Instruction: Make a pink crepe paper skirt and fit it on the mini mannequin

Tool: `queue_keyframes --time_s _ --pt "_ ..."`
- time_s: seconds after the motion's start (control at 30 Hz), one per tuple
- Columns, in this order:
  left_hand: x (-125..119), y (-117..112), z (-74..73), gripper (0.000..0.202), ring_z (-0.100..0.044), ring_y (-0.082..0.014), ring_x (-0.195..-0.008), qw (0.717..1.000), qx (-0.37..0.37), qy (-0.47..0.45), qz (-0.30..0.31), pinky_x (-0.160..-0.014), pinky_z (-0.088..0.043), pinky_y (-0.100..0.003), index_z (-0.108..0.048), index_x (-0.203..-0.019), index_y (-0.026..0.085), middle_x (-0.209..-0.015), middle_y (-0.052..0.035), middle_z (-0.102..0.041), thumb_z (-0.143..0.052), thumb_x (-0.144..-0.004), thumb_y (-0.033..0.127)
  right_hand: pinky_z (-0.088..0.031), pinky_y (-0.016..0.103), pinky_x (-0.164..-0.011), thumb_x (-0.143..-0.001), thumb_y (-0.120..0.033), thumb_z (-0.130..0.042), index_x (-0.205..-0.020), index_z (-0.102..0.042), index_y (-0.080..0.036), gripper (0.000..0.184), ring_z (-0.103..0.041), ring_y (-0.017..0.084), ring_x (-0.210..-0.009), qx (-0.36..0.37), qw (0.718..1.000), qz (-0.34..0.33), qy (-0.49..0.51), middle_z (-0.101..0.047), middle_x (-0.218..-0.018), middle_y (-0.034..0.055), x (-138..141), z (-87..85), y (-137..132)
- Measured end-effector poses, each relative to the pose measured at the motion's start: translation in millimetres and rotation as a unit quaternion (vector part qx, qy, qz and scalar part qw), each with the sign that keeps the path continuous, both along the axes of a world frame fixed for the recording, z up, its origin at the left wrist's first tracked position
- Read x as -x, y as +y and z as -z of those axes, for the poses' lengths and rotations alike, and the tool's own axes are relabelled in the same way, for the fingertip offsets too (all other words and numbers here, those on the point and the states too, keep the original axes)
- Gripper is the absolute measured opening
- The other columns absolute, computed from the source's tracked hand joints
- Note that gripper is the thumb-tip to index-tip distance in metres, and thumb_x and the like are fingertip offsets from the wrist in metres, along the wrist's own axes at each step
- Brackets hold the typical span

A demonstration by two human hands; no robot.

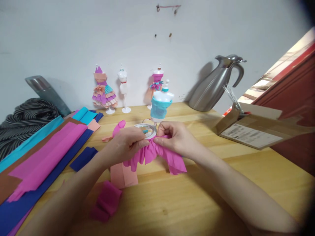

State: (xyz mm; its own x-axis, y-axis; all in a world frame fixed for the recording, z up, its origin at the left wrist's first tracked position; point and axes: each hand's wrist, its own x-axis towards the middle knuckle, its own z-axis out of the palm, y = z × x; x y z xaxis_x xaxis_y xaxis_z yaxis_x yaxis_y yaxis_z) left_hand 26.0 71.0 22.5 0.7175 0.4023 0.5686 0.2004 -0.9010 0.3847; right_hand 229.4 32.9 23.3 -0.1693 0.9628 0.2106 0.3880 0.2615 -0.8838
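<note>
Between my two hands hangs a gathered strip of pink crepe paper [145, 155], its top edge bunched into folds. My left hand [129, 141] pinches it between thumb and fingers at the gathered part. Thumb and curled fingers of my right hand [173, 139] pinch the same strip a little to the right, where its flatter end trails down. Just behind the fingers lies a roll of tape [154, 130], partly covered by my left hand. Beyond it stands a small white mannequin wrapped in turquoise paper [159, 108]; my hands hide its base.
Folded peach paper [124, 175], magenta paper [107, 201] and a dark blue piece [83, 158] lie on the table [172, 206]. Long coloured sheets [49, 157] cover the left side. Dressed mannequins [104, 91], a steel jug [211, 85] and a cardboard box [258, 127] stand farther back.
</note>
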Motion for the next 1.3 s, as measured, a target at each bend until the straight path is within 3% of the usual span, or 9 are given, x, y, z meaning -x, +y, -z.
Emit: queue_keyframes --time_s 0.2,0.33,0.47,0.6,0.77,0.93,1.13,1.3 --pt "-1 -3 -1.3 0.037 -0.041 -0.0131 -0.060 0.992 -0.121 0.041 0.015 -0.057 -0.031 -0.027 -0.044 -0.062 0.017 -0.060 0.0004 -0.048 -0.042 -0.098 0.023 -0.034 0.024 -0.048 -0.055 -0.031 -0.076 -0.053 -0.052 -0.018 0.028 -0.044 0.010 -0.050 0.090 0.992 0.004 0.086 -0.051 -0.051 -0.0031 0 2.1 5" --pt "-1 1 1.6 0.038 -0.042 -0.0140 -0.061 0.987 -0.141 0.066 0.024 -0.059 -0.033 -0.028 -0.045 -0.062 0.018 -0.061 0.0000 -0.049 -0.041 -0.099 0.026 -0.033 0.024 -0.048 -0.050 -0.032 -0.082 -0.051 -0.053 -0.017 0.032 -0.044 0.009 -0.050 0.117 0.989 -0.007 0.086 -0.052 -0.051 -0.0031 -1 2.6 10" --pt "0 8 6.0 0.038 -0.039 -0.0125 -0.057 0.996 -0.082 0.006 0.032 -0.055 -0.030 -0.027 -0.039 -0.060 0.019 -0.058 0.0023 -0.044 -0.046 -0.097 0.024 -0.028 0.022 -0.048 -0.055 -0.032 -0.080 -0.055 -0.051 -0.017 0.033 -0.039 0.007 -0.050 0.111 0.990 -0.036 0.085 -0.047 -0.052 -0.0056 -4 -2.5 11" --pt "-1 10 6.9 0.037 -0.036 -0.0102 -0.053 0.999 -0.022 -0.029 0.005 -0.053 -0.029 -0.024 -0.039 -0.060 0.018 -0.054 0.0050 -0.040 -0.050 -0.095 0.022 -0.025 0.022 -0.048 -0.062 -0.041 -0.078 -0.062 -0.050 -0.017 0.037 -0.036 0.007 -0.051 0.114 0.988 -0.068 0.074 -0.045 -0.055 -0.0065 -6 -9.4 7" --pt "0 8 3.0 0.036 -0.038 -0.0091 -0.054 0.999 0.028 -0.032 -0.015 -0.054 -0.030 -0.022 -0.042 -0.058 0.017 -0.055 0.0049 -0.043 -0.049 -0.093 0.021 -0.024 0.024 -0.049 -0.071 -0.054 -0.070 -0.063 -0.048 -0.018 0.043 -0.034 0.008 -0.052 0.068 0.996 -0.047 0.013 -0.040 -0.056 -0.0064 -7 -9.5 4" --pt "10 9 -7.0 0.034 -0.039 -0.0091 -0.055 0.994 0.100 -0.033 -0.041 -0.054 -0.031 -0.022 -0.044 -0.058 0.017 -0.055 0.0043 -0.043 -0.047 -0.091 0.024 -0.026 0.025 -0.050 -0.075 -0.066 -0.062 -0.061 -0.046 -0.019 0.052 -0.035 0.009 -0.054 0.066 0.997 -0.047 0.014 -0.040 -0.057 -0.0047 -8 -10.5 2" --pt "16 10 -10.5 0.038 -0.035 -0.0082 -0.054 0.990 0.140 -0.017 -0.011 -0.053 -0.028 -0.021 -0.036 -0.056 0.017 -0.055 0.0049 -0.035 -0.045 -0.091 0.030 -0.023 0.024 -0.048 -0.072 -0.068 -0.064 -0.062 -0.049 -0.018 0.053 -0.033 0.009 -0.052 0.072 0.994 -0.051 0.063 -0.040 -0.057 -0.0050 -5 -11.4 -1" --pt "16 11 -7.5 0.037 -0.037 -0.0090 -0.057 0.987 0.156 0.020 0.029 -0.056 -0.030 -0.022 -0.039 -0.057 0.017 -0.058 0.0040 -0.038 -0.044 -0.091 0.030 -0.021 0.024 -0.048 -0.071 -0.060 -0.069 -0.063 -0.049 -0.018 0.047 -0.031 0.008 -0.052 0.057 0.996 -0.051 0.045 -0.040 -0.056 -0.0055 -3 -12.8 -5"
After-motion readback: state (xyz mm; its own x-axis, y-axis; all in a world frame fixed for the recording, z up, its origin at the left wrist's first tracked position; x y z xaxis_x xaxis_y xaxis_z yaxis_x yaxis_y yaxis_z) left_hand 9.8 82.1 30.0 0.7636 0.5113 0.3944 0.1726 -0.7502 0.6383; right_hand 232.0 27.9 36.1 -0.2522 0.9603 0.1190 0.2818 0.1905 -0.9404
